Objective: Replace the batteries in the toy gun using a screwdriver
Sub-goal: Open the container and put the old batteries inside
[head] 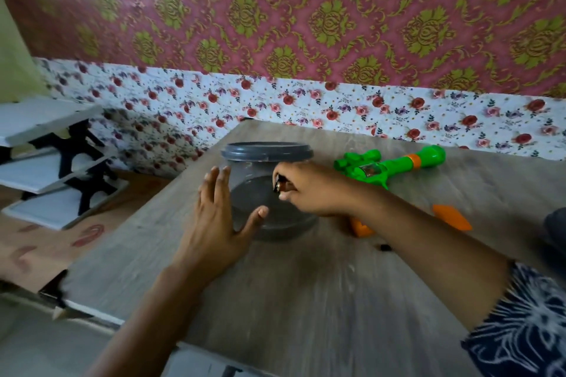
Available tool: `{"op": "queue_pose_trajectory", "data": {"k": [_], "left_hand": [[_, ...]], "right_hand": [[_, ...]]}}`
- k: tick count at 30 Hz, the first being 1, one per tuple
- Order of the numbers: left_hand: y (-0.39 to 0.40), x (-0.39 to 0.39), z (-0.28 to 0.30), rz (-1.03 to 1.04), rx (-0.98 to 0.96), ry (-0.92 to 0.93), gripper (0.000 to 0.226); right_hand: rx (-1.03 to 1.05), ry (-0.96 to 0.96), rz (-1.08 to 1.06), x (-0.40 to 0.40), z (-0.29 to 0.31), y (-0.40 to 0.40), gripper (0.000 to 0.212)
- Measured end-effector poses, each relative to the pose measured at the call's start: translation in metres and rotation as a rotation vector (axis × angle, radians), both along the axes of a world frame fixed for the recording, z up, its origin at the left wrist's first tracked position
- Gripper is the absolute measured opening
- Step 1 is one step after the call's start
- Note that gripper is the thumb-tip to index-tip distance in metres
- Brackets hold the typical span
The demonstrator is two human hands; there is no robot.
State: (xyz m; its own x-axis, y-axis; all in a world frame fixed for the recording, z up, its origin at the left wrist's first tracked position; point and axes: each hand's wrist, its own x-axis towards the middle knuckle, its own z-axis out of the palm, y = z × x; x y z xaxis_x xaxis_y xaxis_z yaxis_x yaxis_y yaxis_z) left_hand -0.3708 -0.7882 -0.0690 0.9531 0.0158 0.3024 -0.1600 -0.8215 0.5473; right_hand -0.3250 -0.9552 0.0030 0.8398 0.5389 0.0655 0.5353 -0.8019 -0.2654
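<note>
Left hand (220, 214) lies flat-fingered against the jar (269, 190); right hand (309, 188) pinches a battery (279, 186). Toy gun (389, 167) waits on the surface (306, 300), apparently mid-swap.

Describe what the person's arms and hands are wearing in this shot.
The left hand and its forearm are bare, with no sleeve, ring or watch showing. The right hand is bare too, but the upper right arm wears a short dark navy sleeve with a white line pattern.
</note>
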Motion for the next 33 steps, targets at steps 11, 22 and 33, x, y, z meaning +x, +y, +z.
{"op": "queue_pose_trajectory", "data": {"k": [11,22,33], "left_hand": [[-0.001,0.002,-0.009,-0.002,-0.082,0.056,0.101],[0.001,0.001,-0.011,-0.021,-0.075,0.061,0.100],[0.001,0.001,-0.013,-0.038,-0.090,0.028,0.098]], "right_hand": [[-0.165,0.139,0.034,0.024,-0.013,0.020,0.010],[0.036,-0.342,0.010,0.036,0.020,0.023,0.036],[-0.094,-0.363,-0.060,0.050,-0.007,0.020,0.037]]}}
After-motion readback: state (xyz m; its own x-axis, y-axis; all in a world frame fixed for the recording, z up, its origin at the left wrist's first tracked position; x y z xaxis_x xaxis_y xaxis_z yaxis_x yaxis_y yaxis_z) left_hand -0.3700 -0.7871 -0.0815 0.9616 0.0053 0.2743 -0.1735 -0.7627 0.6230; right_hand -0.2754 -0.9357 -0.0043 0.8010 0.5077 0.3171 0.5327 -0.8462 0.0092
